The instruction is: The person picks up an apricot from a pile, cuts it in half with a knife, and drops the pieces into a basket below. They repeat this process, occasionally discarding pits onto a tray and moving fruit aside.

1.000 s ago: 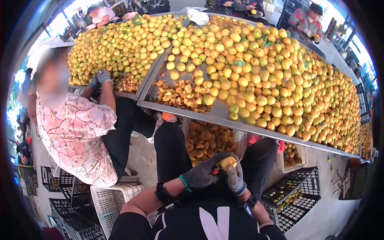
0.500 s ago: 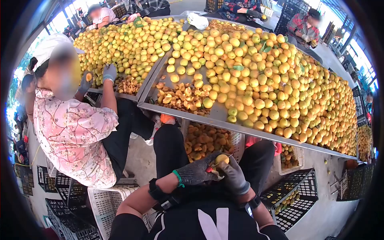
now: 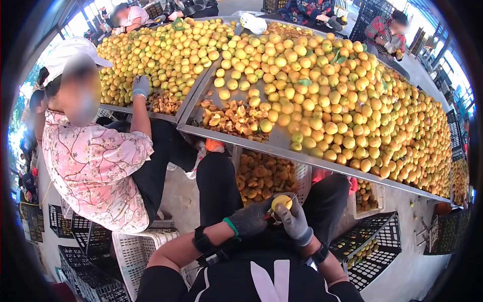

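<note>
Both my hands wear gloves and meet above my lap. A yellow fruit (image 3: pixel 282 202) with a pale, cut-looking surface sits between them. My left hand (image 3: pixel 249 220), in a dark glove with a green cuff, is closed; something small and red shows at its fingertips, too small to name. The grey-gloved right hand (image 3: pixel 294 221) has its fingers wrapped against the fruit, and a thin metal tip sticks out beside it. Just beyond the hands is a crate of cut fruit (image 3: pixel 266 176).
A metal table (image 3: pixel 282 151) bears heaped whole fruit (image 3: pixel 347 100) and a pile of cut pieces (image 3: pixel 234 118). A co-worker (image 3: pixel 95 166) sits at the left. White (image 3: pixel 146 251) and black crates (image 3: pixel 372 251) stand either side of me. Other people sit beyond the table.
The fruit between my hands has turned, showing a wider pale face. My left hand has shifted slightly right and lower. The co-worker's nearer hand has dropped out of sight below the table edge.
</note>
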Action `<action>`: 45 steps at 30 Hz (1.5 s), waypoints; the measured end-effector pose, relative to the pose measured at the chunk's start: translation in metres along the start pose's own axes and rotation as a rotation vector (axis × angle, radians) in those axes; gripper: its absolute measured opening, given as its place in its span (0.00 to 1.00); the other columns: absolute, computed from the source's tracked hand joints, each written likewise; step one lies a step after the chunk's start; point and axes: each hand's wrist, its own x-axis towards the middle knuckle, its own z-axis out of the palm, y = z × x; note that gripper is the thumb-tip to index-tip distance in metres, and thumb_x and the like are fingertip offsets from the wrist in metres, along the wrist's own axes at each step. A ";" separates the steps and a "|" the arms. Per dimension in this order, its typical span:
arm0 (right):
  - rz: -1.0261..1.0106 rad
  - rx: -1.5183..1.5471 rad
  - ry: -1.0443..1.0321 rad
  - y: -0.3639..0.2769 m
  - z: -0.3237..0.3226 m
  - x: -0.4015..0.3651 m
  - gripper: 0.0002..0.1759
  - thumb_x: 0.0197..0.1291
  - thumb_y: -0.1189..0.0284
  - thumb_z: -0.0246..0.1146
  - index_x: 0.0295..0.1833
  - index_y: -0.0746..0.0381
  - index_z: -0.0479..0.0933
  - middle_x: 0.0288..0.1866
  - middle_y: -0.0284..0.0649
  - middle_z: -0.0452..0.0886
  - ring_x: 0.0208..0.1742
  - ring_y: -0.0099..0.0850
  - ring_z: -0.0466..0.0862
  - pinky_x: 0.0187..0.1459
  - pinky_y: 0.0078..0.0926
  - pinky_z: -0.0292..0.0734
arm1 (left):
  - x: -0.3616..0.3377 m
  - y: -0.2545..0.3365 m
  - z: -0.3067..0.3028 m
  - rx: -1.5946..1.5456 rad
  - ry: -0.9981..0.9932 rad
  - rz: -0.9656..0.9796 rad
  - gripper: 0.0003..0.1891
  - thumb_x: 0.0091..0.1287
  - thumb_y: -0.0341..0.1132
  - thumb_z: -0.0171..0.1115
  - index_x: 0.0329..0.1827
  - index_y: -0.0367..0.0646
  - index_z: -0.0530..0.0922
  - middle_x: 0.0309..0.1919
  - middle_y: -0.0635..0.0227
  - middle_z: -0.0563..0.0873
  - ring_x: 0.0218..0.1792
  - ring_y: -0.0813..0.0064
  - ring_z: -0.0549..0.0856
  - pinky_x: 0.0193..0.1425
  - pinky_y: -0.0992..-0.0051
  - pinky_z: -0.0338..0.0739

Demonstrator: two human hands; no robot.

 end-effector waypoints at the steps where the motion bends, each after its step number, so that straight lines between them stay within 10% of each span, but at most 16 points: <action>1: 0.033 -0.023 0.026 -0.001 0.001 0.000 0.25 0.69 0.53 0.57 0.59 0.62 0.67 0.48 0.35 0.75 0.44 0.24 0.78 0.45 0.20 0.76 | 0.002 0.000 0.003 0.001 0.000 0.000 0.39 0.58 0.32 0.60 0.75 0.44 0.56 0.46 0.40 0.82 0.50 0.45 0.82 0.55 0.57 0.78; 10: 0.418 0.548 -0.006 -0.025 0.003 -0.004 0.23 0.68 0.56 0.59 0.60 0.59 0.70 0.50 0.35 0.76 0.48 0.24 0.78 0.50 0.19 0.76 | 0.000 0.023 -0.012 0.279 0.177 0.050 0.48 0.62 0.36 0.62 0.80 0.59 0.39 0.33 0.44 0.85 0.36 0.46 0.86 0.42 0.53 0.81; 13: 0.229 0.135 -0.023 -0.012 0.007 -0.005 0.24 0.69 0.50 0.55 0.58 0.58 0.70 0.46 0.30 0.74 0.43 0.21 0.75 0.46 0.17 0.72 | -0.001 0.032 -0.023 0.243 0.007 0.023 0.47 0.60 0.32 0.61 0.80 0.60 0.42 0.40 0.43 0.85 0.40 0.47 0.86 0.46 0.54 0.81; 15: 0.187 0.108 -0.066 -0.007 0.001 -0.008 0.24 0.69 0.53 0.56 0.59 0.59 0.69 0.48 0.31 0.74 0.46 0.22 0.75 0.49 0.18 0.72 | 0.001 0.021 -0.016 -0.044 0.131 0.413 0.44 0.59 0.29 0.60 0.78 0.58 0.50 0.50 0.44 0.82 0.45 0.47 0.85 0.50 0.56 0.80; 24: 0.008 0.203 0.013 -0.001 -0.003 -0.009 0.22 0.66 0.64 0.63 0.60 0.61 0.67 0.50 0.33 0.75 0.48 0.25 0.77 0.54 0.22 0.73 | 0.008 0.013 -0.007 -0.182 0.061 0.383 0.40 0.58 0.26 0.63 0.75 0.52 0.58 0.64 0.51 0.74 0.63 0.51 0.76 0.68 0.58 0.70; 45: 0.144 0.233 0.053 0.010 -0.009 0.001 0.20 0.68 0.61 0.59 0.57 0.62 0.71 0.46 0.32 0.76 0.43 0.23 0.76 0.48 0.19 0.72 | 0.034 -0.014 0.010 -0.351 0.051 0.296 0.41 0.57 0.33 0.72 0.73 0.47 0.59 0.63 0.59 0.76 0.63 0.66 0.76 0.68 0.67 0.70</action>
